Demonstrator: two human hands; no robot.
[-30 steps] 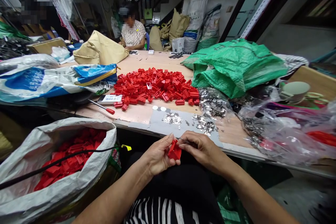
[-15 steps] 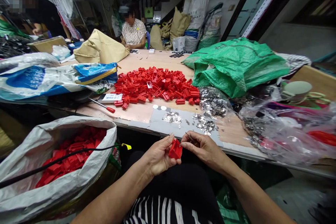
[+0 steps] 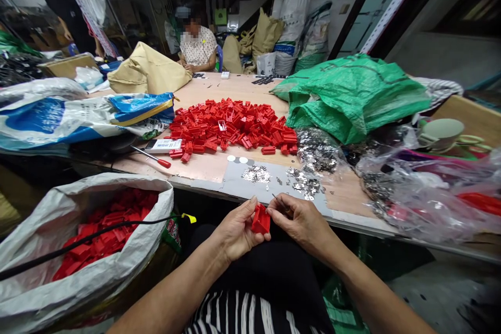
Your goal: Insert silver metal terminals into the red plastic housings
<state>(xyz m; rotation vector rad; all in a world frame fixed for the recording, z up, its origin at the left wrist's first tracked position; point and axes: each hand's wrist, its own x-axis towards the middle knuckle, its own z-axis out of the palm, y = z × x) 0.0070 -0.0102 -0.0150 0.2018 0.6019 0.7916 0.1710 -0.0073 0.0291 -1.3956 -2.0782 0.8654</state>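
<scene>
My left hand (image 3: 239,229) is closed around a small red plastic box-like part (image 3: 261,219), its hollow side turned partly toward me. Close beside it, my right hand (image 3: 295,216) has thumb and forefinger pinched at the part's upper right edge. A thin dark metal piece (image 3: 278,200) sticks out between the right fingers; its kind is too small to make out. Both hands are just off the table's front edge, over my lap. Behind them, small shiny metal pieces (image 3: 256,174) lie on a grey mat (image 3: 235,188), with a second heap (image 3: 307,186) to the right.
A large pile of red parts (image 3: 230,125) covers the table's middle. Left are a red-handled screwdriver (image 3: 163,163) and an open white sack (image 3: 156,188) of red parts. A green sack (image 3: 356,94) and clear bags (image 3: 442,203) lie right. Two people are across the table.
Both hands keep their hold on the red part, with only slight finger movement. The person at far left has straightened up. My view has shifted very slightly.
</scene>
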